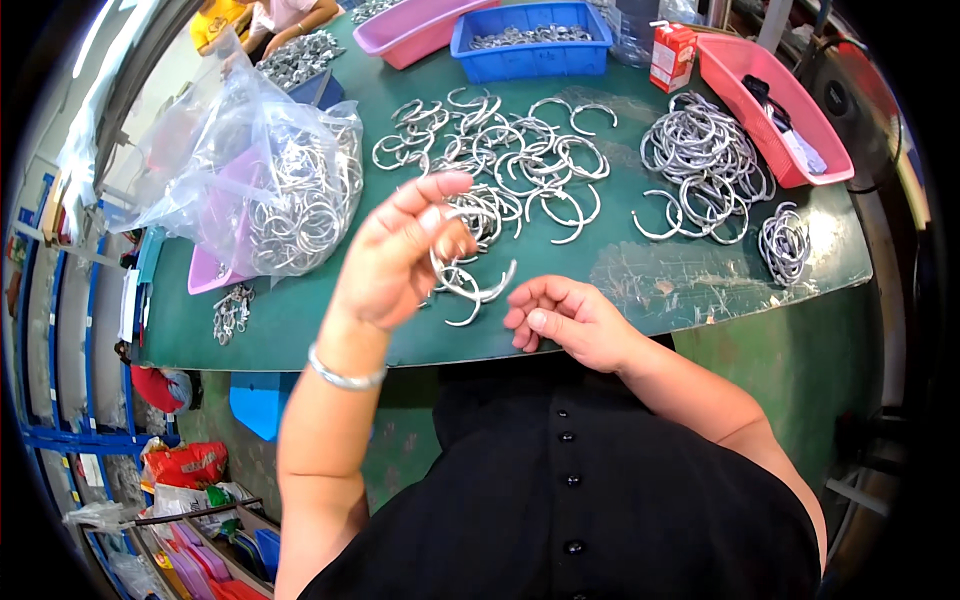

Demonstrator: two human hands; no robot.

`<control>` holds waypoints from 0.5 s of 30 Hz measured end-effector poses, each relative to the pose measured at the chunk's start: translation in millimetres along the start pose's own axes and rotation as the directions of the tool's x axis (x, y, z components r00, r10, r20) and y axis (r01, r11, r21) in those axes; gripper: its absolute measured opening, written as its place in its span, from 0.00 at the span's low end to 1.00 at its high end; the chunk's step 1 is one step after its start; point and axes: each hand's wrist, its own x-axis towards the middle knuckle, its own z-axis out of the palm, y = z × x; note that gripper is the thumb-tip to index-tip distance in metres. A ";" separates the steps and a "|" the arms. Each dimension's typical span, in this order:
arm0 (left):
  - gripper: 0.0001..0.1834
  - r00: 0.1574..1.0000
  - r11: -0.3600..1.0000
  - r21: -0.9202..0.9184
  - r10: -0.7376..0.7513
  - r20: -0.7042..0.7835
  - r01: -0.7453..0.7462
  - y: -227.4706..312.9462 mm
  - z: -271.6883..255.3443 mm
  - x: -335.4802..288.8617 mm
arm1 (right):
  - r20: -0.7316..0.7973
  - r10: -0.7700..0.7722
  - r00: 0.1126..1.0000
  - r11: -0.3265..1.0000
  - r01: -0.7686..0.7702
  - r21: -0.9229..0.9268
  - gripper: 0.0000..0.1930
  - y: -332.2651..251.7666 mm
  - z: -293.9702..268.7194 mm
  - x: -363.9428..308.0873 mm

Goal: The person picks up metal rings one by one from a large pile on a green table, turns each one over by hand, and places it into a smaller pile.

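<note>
My left hand is raised over the near middle of the green table, its fingers curled and pinched. An open C-shaped metal ring hangs at its fingertips; the exact grip is partly hidden by the fingers. At the table's front edge, my right hand is loosely curled close to that ring's end, with nothing visible in it. Beyond both hands spreads a loose pile of silver metal rings, many of them open. A denser heap of rings lies to the right.
A clear plastic bag of rings rests on a pink basket at left. Small metal parts lie near it. A bundled ring stack sits far right. Behind are a blue bin, a pink tray and a red carton.
</note>
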 end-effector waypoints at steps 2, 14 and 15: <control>0.18 1.000 0.990 -0.142 0.009 0.012 -0.008 -27.6 2.1 -13.2 | 0.003 -0.011 1.000 1.000 0.011 0.018 0.11 1.4 2.3 -0.2; 0.16 0.834 0.386 0.897 0.551 -0.035 -0.217 -68.5 14.2 -54.5 | -0.012 -0.035 0.999 0.999 0.036 0.032 0.08 5.2 -1.8 -3.1; 0.15 0.847 0.300 0.923 0.529 0.048 -0.239 -68.8 17.4 -57.8 | -0.015 -0.039 0.999 0.999 0.040 0.036 0.08 5.4 -2.4 -3.0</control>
